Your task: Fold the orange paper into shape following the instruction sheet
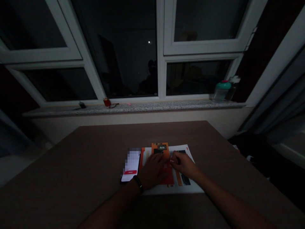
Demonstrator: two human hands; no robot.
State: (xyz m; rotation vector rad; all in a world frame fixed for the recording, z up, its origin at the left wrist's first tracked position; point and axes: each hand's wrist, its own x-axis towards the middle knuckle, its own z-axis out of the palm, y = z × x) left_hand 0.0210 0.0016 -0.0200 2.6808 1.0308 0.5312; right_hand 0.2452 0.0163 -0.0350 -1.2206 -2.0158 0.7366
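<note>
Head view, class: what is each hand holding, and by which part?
The left hand lies on the orange sheet, holding nothing. The right hand's fingertips touch it; whether they pinch it cannot be told.

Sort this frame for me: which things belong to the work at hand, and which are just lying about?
In use: left hand, right hand, orange printed sheet, white paper.
Lying about: phone, bottle, red object.
</note>
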